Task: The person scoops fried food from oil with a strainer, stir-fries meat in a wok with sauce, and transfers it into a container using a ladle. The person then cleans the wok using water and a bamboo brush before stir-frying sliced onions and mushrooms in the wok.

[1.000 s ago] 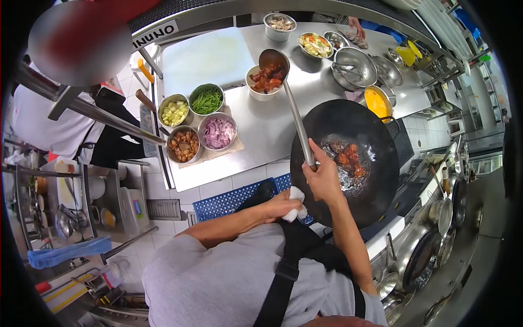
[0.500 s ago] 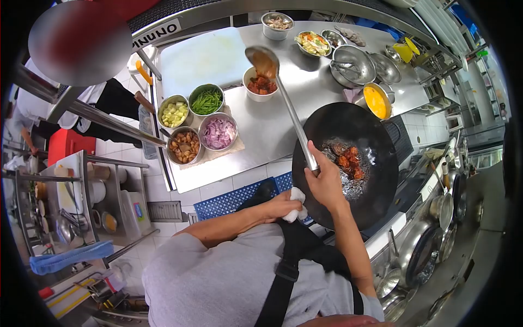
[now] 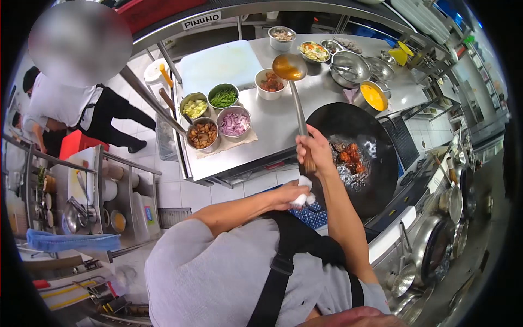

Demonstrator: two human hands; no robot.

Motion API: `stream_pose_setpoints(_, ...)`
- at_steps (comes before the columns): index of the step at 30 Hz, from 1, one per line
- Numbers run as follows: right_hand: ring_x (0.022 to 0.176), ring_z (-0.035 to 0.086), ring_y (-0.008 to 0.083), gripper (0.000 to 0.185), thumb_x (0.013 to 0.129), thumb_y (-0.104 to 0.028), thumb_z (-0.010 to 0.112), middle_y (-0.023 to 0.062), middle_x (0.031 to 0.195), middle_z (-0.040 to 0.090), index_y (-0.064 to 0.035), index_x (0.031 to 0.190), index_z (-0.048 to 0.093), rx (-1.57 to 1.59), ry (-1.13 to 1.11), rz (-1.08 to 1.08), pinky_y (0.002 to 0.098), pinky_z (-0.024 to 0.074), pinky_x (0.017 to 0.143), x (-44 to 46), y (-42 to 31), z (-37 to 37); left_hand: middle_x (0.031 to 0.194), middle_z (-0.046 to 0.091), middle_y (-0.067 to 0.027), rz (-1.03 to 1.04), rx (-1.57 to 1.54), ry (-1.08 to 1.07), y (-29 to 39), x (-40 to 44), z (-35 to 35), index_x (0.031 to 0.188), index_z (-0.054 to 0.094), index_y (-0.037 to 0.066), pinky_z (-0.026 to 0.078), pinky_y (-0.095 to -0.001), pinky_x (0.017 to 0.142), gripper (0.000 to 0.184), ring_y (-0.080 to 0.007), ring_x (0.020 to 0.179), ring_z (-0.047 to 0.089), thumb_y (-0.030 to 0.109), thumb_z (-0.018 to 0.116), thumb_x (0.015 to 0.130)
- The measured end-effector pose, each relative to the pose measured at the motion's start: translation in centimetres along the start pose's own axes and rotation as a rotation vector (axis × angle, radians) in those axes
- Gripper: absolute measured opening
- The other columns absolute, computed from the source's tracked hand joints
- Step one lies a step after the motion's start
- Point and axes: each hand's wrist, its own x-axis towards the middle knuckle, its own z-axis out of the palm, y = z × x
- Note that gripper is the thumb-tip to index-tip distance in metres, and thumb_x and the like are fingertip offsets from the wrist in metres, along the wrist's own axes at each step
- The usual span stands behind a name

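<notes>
My right hand point(image 3: 316, 148) is closed round the handle of a long metal ladle point(image 3: 297, 103), near its wooden end. The ladle's bowl faces up, coated with orange-brown sauce, and appears at the right rim of a white bowl point(image 3: 271, 92) of red-brown pieces; whether they touch I cannot tell. My left hand point(image 3: 292, 196) grips a bunched white cloth point(image 3: 303, 192) in front of my body. Below and right of the ladle, a black wok point(image 3: 376, 136) contains glistening red-brown pieces point(image 3: 352, 158) in oil.
Metal bowls of sliced red onion point(image 3: 234, 123), chopped greens point(image 3: 224, 98), pale green cubes point(image 3: 195, 107) and browned pieces point(image 3: 202, 135) stand left on the steel table point(image 3: 245, 158). A pot of yellow liquid point(image 3: 374, 97) sits beyond the wok. Another person point(image 3: 71, 103) stands at far left.
The ladle has gone from tilted over the white bowl to level at its right side. My right hand grips the wooden end differently. The view has shifted; the left hand still holds the cloth.
</notes>
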Motion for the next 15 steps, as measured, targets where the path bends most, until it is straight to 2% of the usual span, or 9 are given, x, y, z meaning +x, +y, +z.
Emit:
stream_pose_setpoints(1, 0.060, 0.054, 0.0104, 0.044, 0.096, -0.004, 0.057, 0.0080, 0.091, 0.060, 0.0016, 0.139, 0.046, 0.127, -0.038, 0.000, 0.0266, 0.0498, 0.048, 0.1, 0.0, -0.2, 0.090, 0.064, -0.0062, -0.022, 0.045, 0.029, 0.2, 0.0, 0.6, 0.115, 0.052, 0.008, 0.051, -0.0277, 0.047, 0.030, -0.0154, 0.068, 0.064, 0.015, 0.065, 0.089)
stream_pose_setpoints(3, 0.064, 0.054, 0.0093, 0.036, 0.100, -0.008, 0.053, 0.0099, 0.096, 0.059, 0.0007, 0.135, 0.049, 0.381, -0.124, -0.023, 0.0260, 0.0503, 0.049, -1.0, 0.4, -0.6, 0.089, 0.064, -0.0068, -0.021, 0.021, -0.038, -0.4, 0.1, 0.6, 0.109, 0.055, 0.008, 0.050, -0.0275, 0.048, 0.023, -0.0153, 0.067, 0.062, 0.014, 0.064, 0.089)
stream_pose_setpoints(4, 0.064, 0.053, 0.0093, 0.036, 0.101, -0.008, 0.052, 0.0109, 0.098, 0.059, 0.0010, 0.136, 0.048, 0.441, -0.154, -0.067, 0.0258, 0.0503, 0.049, -2.7, -0.1, -0.2, 0.088, 0.064, -0.0071, -0.022, 0.026, -0.081, -0.3, -0.2, 0.9, 0.107, 0.056, 0.008, 0.050, -0.0272, 0.048, 0.021, -0.0153, 0.066, 0.061, 0.013, 0.064, 0.089)
stream_pose_setpoints(7, 0.065, 0.052, 0.0097, 0.043, 0.102, -0.007, 0.050, 0.0154, 0.107, 0.057, 0.0011, 0.144, 0.043, 0.553, -0.229, -0.229, 0.0253, 0.0504, 0.049, -12.2, -1.1, -0.4, 0.086, 0.064, -0.0072, 0.026, -0.004, 0.006, -1.4, -4.4, 2.2, 0.105, 0.057, 0.007, 0.050, -0.0275, 0.049, 0.018, -0.0163, 0.064, 0.062, 0.014, 0.064, 0.089)
stream_pose_setpoints(8, 0.062, 0.053, 0.0104, 0.051, 0.102, -0.006, 0.051, 0.0150, 0.105, 0.058, -0.0020, 0.151, 0.037, 0.442, -0.128, -0.273, 0.0255, 0.0494, 0.047, -16.6, -1.7, -0.7, 0.083, 0.064, -0.0074, -0.009, -0.001, 0.066, -1.7, -6.4, 2.5, 0.104, 0.057, 0.007, 0.050, -0.0279, 0.047, 0.016, -0.0179, 0.060, 0.062, 0.014, 0.061, 0.091)
stream_pose_setpoints(10, 0.058, 0.053, 0.0106, 0.059, 0.099, -0.003, 0.055, 0.0127, 0.101, 0.059, -0.0049, 0.154, 0.034, 0.219, 0.084, -0.286, 0.0256, 0.0482, 0.044, -24.8, -2.0, -1.7, 0.082, 0.064, -0.0080, -0.046, 0.044, -0.041, -1.4, -9.1, 3.2, 0.104, 0.058, 0.007, 0.049, -0.0275, 0.045, 0.014, -0.0192, 0.060, 0.063, 0.014, 0.059, 0.093)
stream_pose_setpoints(12, 0.055, 0.053, 0.0096, 0.066, 0.097, 0.000, 0.057, 0.0091, 0.098, 0.060, -0.0055, 0.157, 0.031, -0.123, 0.375, -0.354, 0.0248, 0.0466, 0.043, -29.5, -0.5, -3.0, 0.081, 0.064, -0.0099, -0.054, 0.083, 0.026, -2.9, -5.7, 3.0, 0.104, 0.059, 0.006, 0.047, -0.0266, 0.041, 0.014, -0.0190, 0.055, 0.059, 0.017, 0.057, 0.095)
stream_pose_setpoints(13, 0.054, 0.052, 0.0079, 0.068, 0.096, 0.000, 0.058, 0.0054, 0.095, 0.060, -0.0043, 0.157, 0.030, -0.319, 0.511, -0.322, 0.0238, 0.0464, 0.044, -31.2, -0.7, -3.2, 0.079, 0.063, -0.0093, -0.066, -0.030, -0.007, -2.7, -3.3, 3.6, 0.104, 0.059, 0.007, 0.047, -0.0275, 0.041, 0.012, -0.0184, 0.054, 0.059, 0.015, 0.055, 0.095)
stream_pose_setpoints(15, 0.055, 0.053, 0.0066, 0.067, 0.093, 0.000, 0.059, 0.0033, 0.087, 0.060, -0.0029, 0.156, 0.036, -0.503, 0.722, -0.276, 0.0247, 0.0437, 0.044, -35.7, -0.3, -2.7, 0.079, 0.064, -0.0094, -0.080, -0.155, -0.014, -3.4, -3.0, 4.1, 0.103, 0.058, 0.007, 0.047, -0.0279, 0.041, 0.011, -0.0175, 0.053, 0.059, 0.013, 0.054, 0.095)
